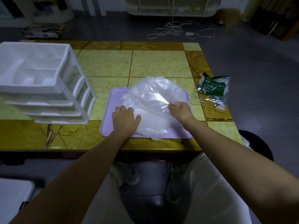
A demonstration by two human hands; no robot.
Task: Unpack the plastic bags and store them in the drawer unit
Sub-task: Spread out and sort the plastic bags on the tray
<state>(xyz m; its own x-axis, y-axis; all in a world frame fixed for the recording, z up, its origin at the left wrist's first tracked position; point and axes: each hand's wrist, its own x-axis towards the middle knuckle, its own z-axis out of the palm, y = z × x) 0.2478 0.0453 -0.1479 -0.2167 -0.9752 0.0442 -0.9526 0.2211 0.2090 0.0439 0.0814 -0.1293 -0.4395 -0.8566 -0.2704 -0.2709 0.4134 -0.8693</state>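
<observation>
A round heap of clear plastic bags [152, 101] lies on a lilac tray [113, 101] in the middle of the tiled table. My left hand [125, 118] rests flat on the heap's near left side, fingers straight. My right hand [178, 110] pinches a fold of clear plastic at the heap's right edge, fingers curled. The white drawer unit [48, 88] stands at the table's left, drawers facing right, with a compartment tray on top.
An opened clear package with a green label [213, 89] lies at the table's right edge. A dark round bin [258, 143] stands on the floor to the right. White cables [176, 29] lie on the floor beyond the table.
</observation>
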